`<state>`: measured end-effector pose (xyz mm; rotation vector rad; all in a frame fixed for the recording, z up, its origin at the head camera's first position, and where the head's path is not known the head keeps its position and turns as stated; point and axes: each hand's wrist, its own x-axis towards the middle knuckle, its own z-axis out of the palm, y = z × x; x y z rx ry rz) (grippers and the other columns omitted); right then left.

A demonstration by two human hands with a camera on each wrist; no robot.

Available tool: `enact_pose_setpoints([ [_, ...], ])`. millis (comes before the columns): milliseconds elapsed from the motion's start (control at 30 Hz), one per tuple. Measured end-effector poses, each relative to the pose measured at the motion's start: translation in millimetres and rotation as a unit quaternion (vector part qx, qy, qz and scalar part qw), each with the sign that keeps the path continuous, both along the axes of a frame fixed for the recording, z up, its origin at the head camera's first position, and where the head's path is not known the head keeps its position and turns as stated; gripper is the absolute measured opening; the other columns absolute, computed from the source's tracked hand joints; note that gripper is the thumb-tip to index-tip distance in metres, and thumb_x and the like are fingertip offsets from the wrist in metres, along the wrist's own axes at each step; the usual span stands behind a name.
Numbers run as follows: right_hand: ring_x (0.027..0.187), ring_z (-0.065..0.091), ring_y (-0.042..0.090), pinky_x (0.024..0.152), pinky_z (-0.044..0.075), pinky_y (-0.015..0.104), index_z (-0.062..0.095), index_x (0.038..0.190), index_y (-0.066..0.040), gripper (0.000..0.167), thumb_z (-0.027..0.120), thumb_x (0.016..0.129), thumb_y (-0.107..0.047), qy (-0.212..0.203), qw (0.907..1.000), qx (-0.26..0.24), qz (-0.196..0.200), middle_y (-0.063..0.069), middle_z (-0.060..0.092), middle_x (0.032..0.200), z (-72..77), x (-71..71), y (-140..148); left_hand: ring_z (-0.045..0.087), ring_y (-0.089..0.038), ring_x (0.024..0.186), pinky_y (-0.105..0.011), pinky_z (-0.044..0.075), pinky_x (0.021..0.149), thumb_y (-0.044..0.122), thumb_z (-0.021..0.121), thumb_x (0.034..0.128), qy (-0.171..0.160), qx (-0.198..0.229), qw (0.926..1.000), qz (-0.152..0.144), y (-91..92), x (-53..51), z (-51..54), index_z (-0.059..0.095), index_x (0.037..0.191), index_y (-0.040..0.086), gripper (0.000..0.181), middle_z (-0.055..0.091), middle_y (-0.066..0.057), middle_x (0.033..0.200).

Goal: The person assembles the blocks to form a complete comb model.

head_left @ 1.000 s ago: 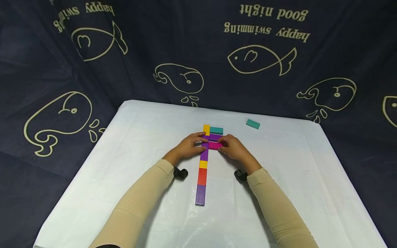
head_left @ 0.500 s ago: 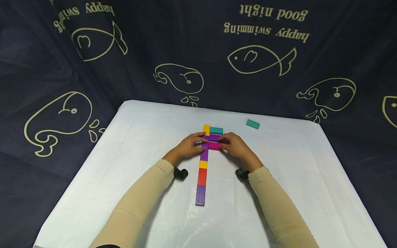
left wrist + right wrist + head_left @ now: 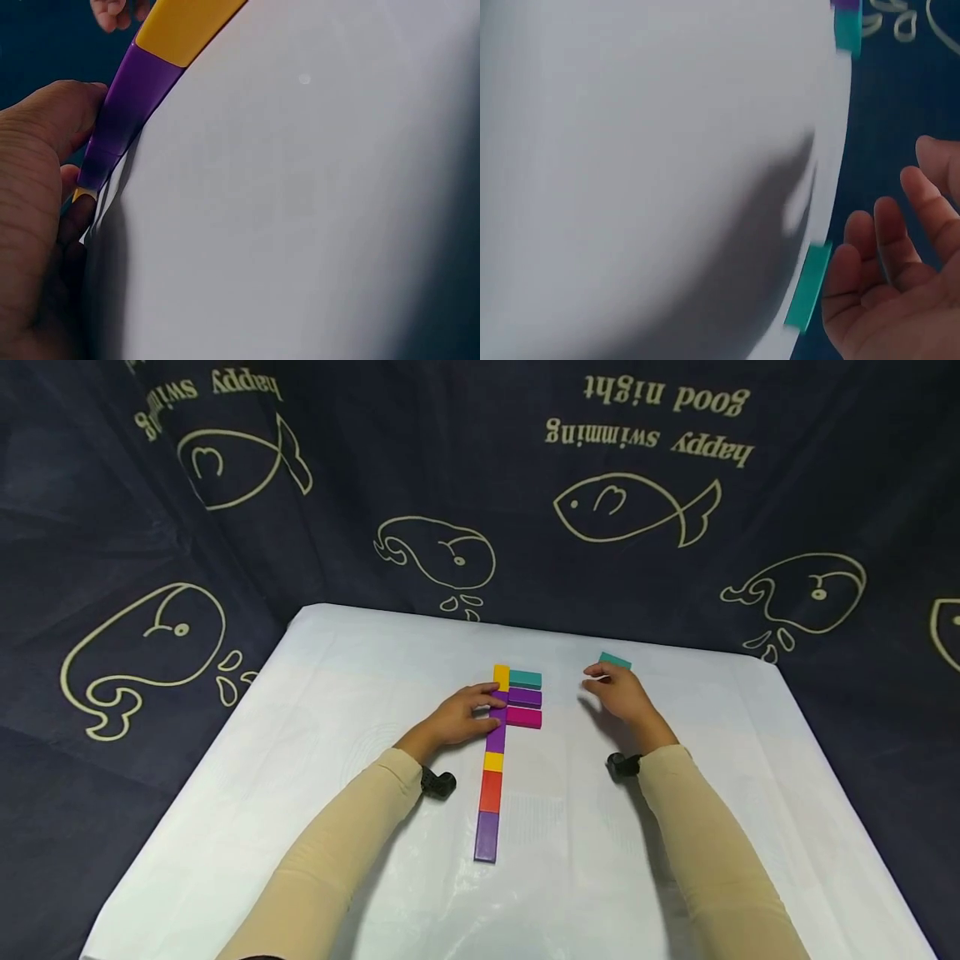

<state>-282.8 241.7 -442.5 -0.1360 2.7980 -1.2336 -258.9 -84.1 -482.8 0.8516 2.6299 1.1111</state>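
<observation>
A straight column of purple, yellow and red blocks runs down the table, with a yellow block [image 3: 502, 676] at its far end. My left hand [image 3: 453, 716] rests its fingertips and thumb along the left side of the purple blocks [image 3: 496, 740]. Three blocks stick out to the column's right: teal [image 3: 527, 680], purple [image 3: 525, 698] and magenta [image 3: 524, 718]. My right hand [image 3: 624, 695] hovers with parted, loosely bent fingers and holds nothing. Just beyond it lies a loose teal block [image 3: 617, 658], partly hidden by the hand, also seen beside the fingers as a teal block [image 3: 808, 289] in the right wrist view.
Nearer the body, the column continues with a small yellow block [image 3: 492, 762], a red block [image 3: 491, 792] and a purple block [image 3: 486, 838]. A white cloth covers the table [image 3: 300, 860]. Behind it hangs a dark curtain [image 3: 337, 443] with fish drawings.
My right hand has let go of the magenta block and moved right and away from the body, to the loose teal block. The left hand stays at the column.
</observation>
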Motion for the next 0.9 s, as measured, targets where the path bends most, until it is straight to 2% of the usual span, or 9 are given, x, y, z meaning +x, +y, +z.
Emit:
enact_pose_setpoints([
  [267,0.119,0.048,0.038,0.086,0.045,0.043,0.054,0.133,0.002,0.040,0.058,0.101,-0.022,-0.016,0.9989,0.005,-0.043,0.026,0.048,0.136,2.4,-12.9,39.5,0.033,-0.028,0.143,-0.045,0.026,0.118,0.026,0.070,0.0924,0.010,0.001,0.9999,-0.002,-0.3,-3.0,-1.4,0.068,0.128,0.014,0.038,0.041,-0.004,0.155],
  [400,0.119,0.048,0.040,0.083,0.047,0.042,0.052,0.135,0.002,0.042,0.057,0.101,-0.023,-0.019,0.9983,0.016,-0.053,0.027,0.045,0.138,1.4,-17.4,47.6,0.033,-0.028,0.143,-0.046,0.026,0.117,0.025,0.070,0.0921,0.009,0.006,0.9999,0.002,-0.1,-3.0,-1.4,0.068,0.128,0.014,0.037,0.041,-0.004,0.154],
  [567,0.122,0.047,0.040,0.086,0.046,0.042,0.047,0.139,0.003,0.048,0.057,0.100,-0.023,-0.027,0.9970,0.028,-0.067,0.029,0.040,0.142,-7.5,-21.4,54.3,0.032,-0.028,0.144,-0.045,0.026,0.118,0.027,0.070,0.0931,0.003,-0.003,1.0000,-0.002,1.7,-0.5,-3.6,0.067,0.129,0.016,0.038,0.040,-0.003,0.155],
  [733,0.123,0.043,0.040,0.097,0.043,0.048,0.042,0.144,0.003,0.053,0.058,0.099,-0.019,-0.024,0.9969,0.028,-0.070,0.030,0.034,0.147,-15.8,-29.9,58.2,0.031,-0.028,0.144,-0.045,0.025,0.118,0.027,0.068,0.0937,0.006,-0.011,0.9999,-0.007,3.1,0.5,-5.4,0.066,0.130,0.016,0.039,0.038,-0.003,0.156],
  [900,0.140,0.029,0.045,0.114,0.026,0.058,0.028,0.155,-0.002,0.065,0.056,0.100,-0.024,-0.048,0.9957,0.063,-0.048,0.029,0.024,0.156,-17.8,-44.6,55.6,0.033,-0.028,0.143,-0.046,0.026,0.117,0.027,0.070,0.0928,0.018,-0.007,0.9998,0.002,0.7,-0.9,-4.9,0.067,0.129,0.016,0.038,0.040,-0.003,0.155],
])
